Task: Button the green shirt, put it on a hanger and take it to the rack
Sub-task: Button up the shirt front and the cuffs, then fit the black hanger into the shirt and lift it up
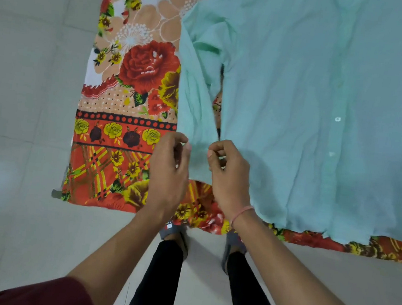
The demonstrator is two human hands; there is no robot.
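Observation:
The pale green shirt lies flat on a flowered bedsheet, its white-buttoned front placket running down on the right. One sleeve is folded along the shirt's left side, its cuff pointing at me. My left hand and my right hand are at that cuff, one on each side, fingers curled and pinching the cuff's edges. No hanger or rack is in view.
The sheet covers a low bed or mattress whose near edge runs just in front of my feet, which are in grey slippers. Pale tiled floor extends to the left and beneath me.

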